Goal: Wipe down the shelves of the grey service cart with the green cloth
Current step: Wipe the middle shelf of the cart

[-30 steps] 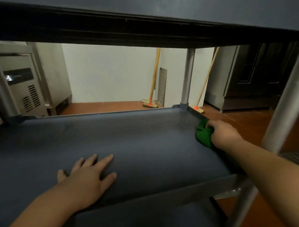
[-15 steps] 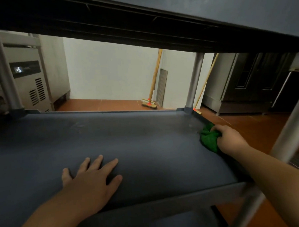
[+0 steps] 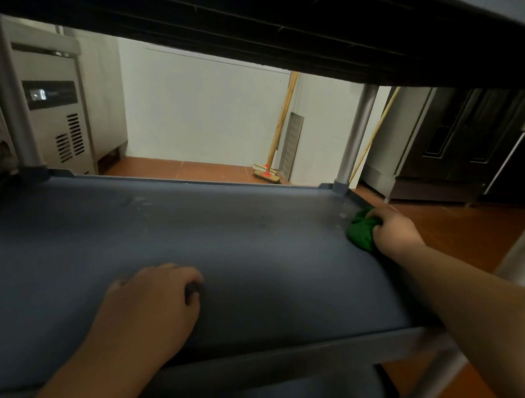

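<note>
The middle shelf [image 3: 257,253] of the grey service cart is a flat dark-grey surface with a low raised rim; pale smears mark it near the far left and the far right corner; a green cloth [image 3: 361,233] lies bunched against the right edge just short of that corner, gripped by the right hand [image 3: 393,232]; the left hand [image 3: 151,306] rests, fingers curled, near the front edge.

Left hand [image 3: 148,306] is blurred, fingers tucked under and out of sight. Green cloth [image 3: 362,230] half buried beneath the right hand [image 3: 392,232]. Both forearms run off the bottom edge.
</note>
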A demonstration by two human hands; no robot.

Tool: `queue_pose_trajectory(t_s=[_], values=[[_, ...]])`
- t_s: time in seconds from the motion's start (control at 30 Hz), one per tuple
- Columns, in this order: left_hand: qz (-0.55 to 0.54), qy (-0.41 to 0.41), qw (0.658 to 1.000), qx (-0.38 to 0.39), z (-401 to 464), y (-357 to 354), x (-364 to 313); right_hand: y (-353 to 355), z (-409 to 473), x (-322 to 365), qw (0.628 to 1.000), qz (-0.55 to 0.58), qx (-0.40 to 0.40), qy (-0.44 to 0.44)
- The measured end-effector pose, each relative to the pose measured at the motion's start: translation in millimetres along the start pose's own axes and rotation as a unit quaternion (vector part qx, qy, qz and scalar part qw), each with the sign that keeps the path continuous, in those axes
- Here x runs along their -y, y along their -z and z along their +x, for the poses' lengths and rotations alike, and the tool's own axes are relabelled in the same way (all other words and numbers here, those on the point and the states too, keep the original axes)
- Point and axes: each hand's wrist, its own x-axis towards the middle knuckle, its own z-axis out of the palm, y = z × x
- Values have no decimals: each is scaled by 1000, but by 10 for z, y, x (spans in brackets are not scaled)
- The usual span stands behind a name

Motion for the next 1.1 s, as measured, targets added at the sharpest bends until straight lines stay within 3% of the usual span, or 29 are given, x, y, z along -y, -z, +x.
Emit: queue_pose_trajectory(t_s=[0.13, 0.27, 0.37, 0.5, 0.8, 1.1], values=[[-13, 17, 1000, -4, 13, 17, 0, -76, 19, 169, 999, 9, 5, 49], [-122, 67, 989, -40, -53, 223, 93, -235, -63, 535, 998, 42, 22, 52], [-125, 81, 988, -32, -52, 447, 386, -396, -199, 936, 995, 57, 39, 66], [-117, 107, 987, 16, -34, 710, 873, -618, -404, 1554, 990, 69, 63, 108], [-143, 175, 967, -117, -382, 874, 1643, -1227, -1043, 3247, 965, 100, 129, 207], [-161, 190, 963, -103, -470, 961, 2177, -1766, -1752, 4844, 923, 146, 164, 315]])
